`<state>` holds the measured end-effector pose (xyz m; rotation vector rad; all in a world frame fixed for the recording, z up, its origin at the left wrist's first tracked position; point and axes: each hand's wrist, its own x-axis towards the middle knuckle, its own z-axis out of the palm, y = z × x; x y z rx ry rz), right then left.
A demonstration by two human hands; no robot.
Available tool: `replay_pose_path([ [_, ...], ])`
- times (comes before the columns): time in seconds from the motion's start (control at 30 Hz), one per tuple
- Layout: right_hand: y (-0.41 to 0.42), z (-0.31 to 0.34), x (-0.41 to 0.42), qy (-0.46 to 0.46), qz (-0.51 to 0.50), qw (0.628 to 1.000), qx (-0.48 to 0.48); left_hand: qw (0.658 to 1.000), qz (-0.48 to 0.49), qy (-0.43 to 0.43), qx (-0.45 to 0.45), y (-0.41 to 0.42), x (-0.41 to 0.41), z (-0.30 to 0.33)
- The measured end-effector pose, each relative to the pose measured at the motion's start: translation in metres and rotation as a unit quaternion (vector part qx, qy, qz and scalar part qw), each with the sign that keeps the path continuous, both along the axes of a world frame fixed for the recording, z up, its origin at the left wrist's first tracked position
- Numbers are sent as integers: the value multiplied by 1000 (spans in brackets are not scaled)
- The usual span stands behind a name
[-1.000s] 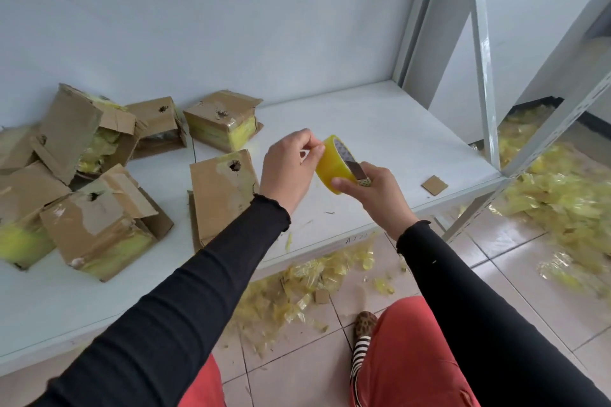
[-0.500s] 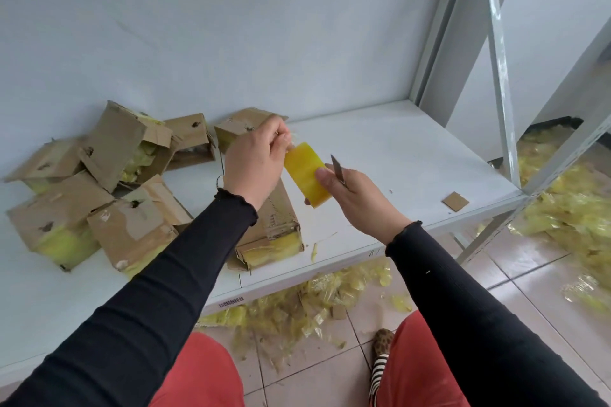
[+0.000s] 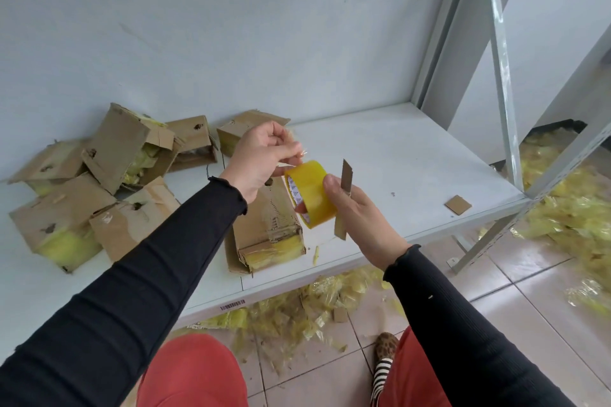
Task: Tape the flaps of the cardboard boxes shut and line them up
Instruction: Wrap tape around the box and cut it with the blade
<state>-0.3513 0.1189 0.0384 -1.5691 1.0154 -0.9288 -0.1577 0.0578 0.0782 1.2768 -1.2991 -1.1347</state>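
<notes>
- White shelf board (image 3: 390,155): smooth, flat; its R half, from the tape roll out to the grey metal upright (image 3: 501,53), lies mostly bare save a small cardboard square (image 3: 458,204) near the front-R corner; front edge runs diagonally below the hands, barcode sticker (image 3: 232,305) on its lip.
- Tape roll (image 3: 310,196): glossy yellow ring w/ white printed core, held above the shelf's front-centre; R hand (image 3: 360,218) grips it, thumb on the outer face, a fingertip showing thru the core; same hand also clamps a thin flat cutter blade (image 3: 346,198), standing roughly upright just R of the roll.
- L hand (image 3: 261,158): up-left of the roll, thumb & fingertips pinching the clear tape end (image 3: 299,155); other fingers curled in.
- Nearest cardboard box (image 3: 264,235): under & just left of the roll, lying on the shelf close to the front edge; corrugated brown, torn, yellow tape on its near end.
- Box pile (image 3: 99,182): well left of the roll, back to the wall; crumpled, flaps open, punctured, yellow film showing; boxes touching/overlapping, not in a row.
- Floor tiles (image 3: 515,304) below & R of shelf: glossy beige; strewn w/ crinkled yellow tape scraps (image 3: 575,205).
</notes>
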Motion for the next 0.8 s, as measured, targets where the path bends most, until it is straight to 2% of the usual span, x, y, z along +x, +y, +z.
replay_pose_path([
  [0.1, 9, 2, 0, 14, 55, 997, -45, 995, 24, 70, 64, -9, 10, -2],
  [0.17, 8, 2, 5, 21, 54, 997, -50, 990, 17, 88, 105, -12, 13, -7],
  [0.27, 14, -3, 11, 14, 15, 999, -30, 995, 34, 45, 80, -20, 22, -10],
  [0.33, 25, -6, 11, 12, -15, 1000, 4, 994, 77, 55, 54, -31, 35, -6],
  [0.47, 49, -10, 11, -27, -16, 996, 78, 995, 98, -14, 22, -51, 60, -3],
  [0.57, 66, -18, 19, 18, -21, 993, 115, 991, 119, -62, 9, -67, 72, -9],
  [0.67, 72, -31, 23, 108, -46, 989, 90, 987, 86, -131, 18, -81, 79, -21],
  [0.8, 70, -37, 33, 153, -43, 987, 33, 984, 65, -167, 12, -96, 79, -46],
])
